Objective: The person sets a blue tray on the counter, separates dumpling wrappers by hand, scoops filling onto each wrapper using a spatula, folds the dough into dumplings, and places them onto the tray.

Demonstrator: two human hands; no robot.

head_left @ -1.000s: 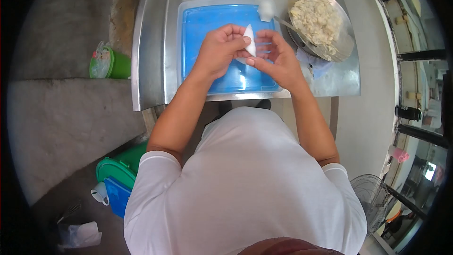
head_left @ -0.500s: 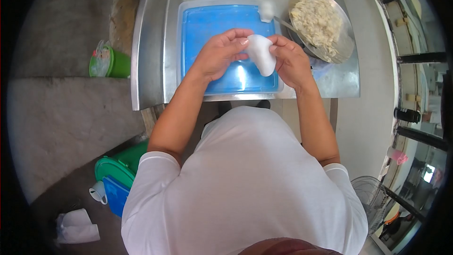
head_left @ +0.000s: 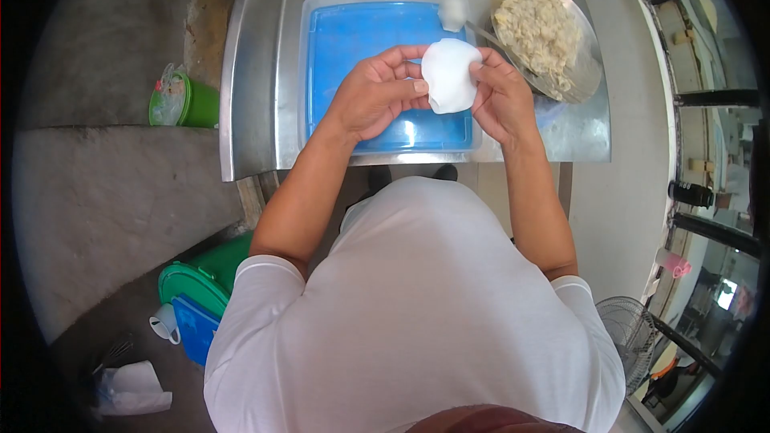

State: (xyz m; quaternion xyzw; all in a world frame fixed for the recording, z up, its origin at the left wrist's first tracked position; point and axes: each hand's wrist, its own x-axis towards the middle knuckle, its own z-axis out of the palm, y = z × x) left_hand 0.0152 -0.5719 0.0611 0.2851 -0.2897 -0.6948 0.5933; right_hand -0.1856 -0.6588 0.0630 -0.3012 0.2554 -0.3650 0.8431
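- Our left hand (head_left: 377, 95) pinches the left edge of a white disc (head_left: 451, 76).
- Our right hand (head_left: 505, 100) grips its right edge.
- We hold it between them, over the blue tray (head_left: 345, 36) on the desk (head_left: 573, 140).

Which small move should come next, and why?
Probably settle the white sheet into the left hand, freeing the right hand: both hold it spread open, nothing shows on its visible face, and the bowl of pale food stands rightward.
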